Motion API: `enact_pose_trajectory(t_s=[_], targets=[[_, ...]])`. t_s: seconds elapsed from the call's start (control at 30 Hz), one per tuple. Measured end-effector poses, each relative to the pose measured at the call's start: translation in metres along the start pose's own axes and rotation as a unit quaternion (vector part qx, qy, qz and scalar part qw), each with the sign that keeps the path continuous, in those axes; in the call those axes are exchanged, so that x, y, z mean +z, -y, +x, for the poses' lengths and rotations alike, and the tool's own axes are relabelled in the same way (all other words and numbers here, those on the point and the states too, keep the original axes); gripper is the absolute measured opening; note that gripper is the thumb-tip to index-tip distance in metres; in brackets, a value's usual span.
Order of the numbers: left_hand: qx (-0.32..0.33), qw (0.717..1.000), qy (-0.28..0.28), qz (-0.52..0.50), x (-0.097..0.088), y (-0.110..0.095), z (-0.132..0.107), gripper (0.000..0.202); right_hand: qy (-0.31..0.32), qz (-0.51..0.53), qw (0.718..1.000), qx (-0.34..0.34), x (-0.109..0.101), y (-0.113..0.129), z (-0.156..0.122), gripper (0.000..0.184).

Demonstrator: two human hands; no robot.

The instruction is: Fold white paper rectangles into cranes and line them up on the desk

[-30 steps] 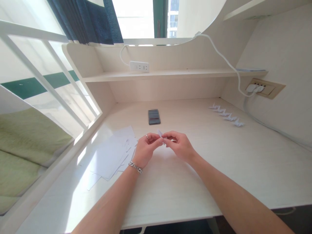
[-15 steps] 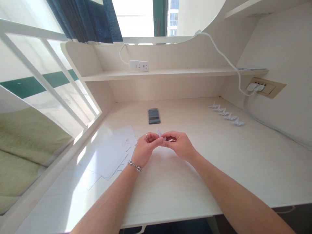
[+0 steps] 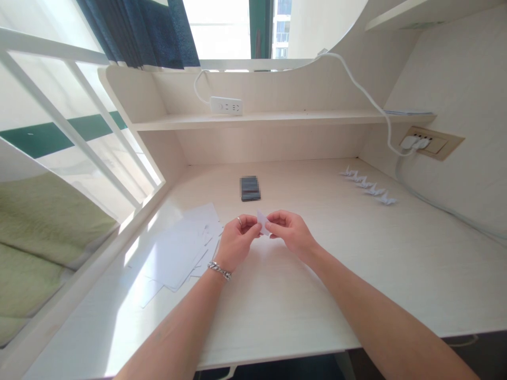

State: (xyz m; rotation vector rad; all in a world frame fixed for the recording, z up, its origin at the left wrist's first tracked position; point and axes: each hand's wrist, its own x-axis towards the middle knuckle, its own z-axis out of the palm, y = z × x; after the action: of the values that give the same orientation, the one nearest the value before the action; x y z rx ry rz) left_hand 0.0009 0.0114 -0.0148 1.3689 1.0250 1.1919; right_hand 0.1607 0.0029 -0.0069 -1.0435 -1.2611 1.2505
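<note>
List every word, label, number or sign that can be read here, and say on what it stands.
No text can be read.
Dark phone on the desk: face blurred.
Power strip on the shelf: marks too small to read.
Folded paper between left hand and right hand, and white sheets: no print visible.

Dorm-style bedroom: built-in desk, shelf with power strip, green mattress behind white bed rail, curtained window
</note>
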Motion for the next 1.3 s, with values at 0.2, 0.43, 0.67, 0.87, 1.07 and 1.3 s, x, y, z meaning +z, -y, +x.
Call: enact_pose_trajectory(t_s=[0.2,0.43,0.67,0.87,1.07,1.3], targets=[[0.018,0.998,0.019,0.052,0.0043,-0.0019,-0.0028,0.016,-0.033,0.006,0.999,-0.015,0.0013,-0.0009,0.0005,0.023],[0.047,0.997,-0.021,0.05,0.0047,0.0035,-0.0014,0.025,-0.028,0.031,0.999,-0.004,0.0041,-0.0017,0.0,0.022],[0.046,0.998,0.008,0.041,0.0052,0.0017,-0.0018,0.023,-0.05,0.071,0.996,0.002,0.0063,0.0019,-0.0008,0.023],[0.052,0.998,0.007,0.035,0.0039,0.0042,-0.0008,0.022,-0.057,0.094,0.994,0.028,0.0064,0.0047,-0.0022,0.026],[0.063,0.997,0.01,0.034,0.0033,0.0066,-0.0004,0.022,-0.053,0.115,0.991,0.041,0.0068,0.0042,-0.0031,0.024],[0.061,0.997,0.009,0.037,0.003,0.0075,-0.0004,0.025,-0.06,0.135,0.988,0.049,0.0079,0.0032,-0.0025,0.024]])
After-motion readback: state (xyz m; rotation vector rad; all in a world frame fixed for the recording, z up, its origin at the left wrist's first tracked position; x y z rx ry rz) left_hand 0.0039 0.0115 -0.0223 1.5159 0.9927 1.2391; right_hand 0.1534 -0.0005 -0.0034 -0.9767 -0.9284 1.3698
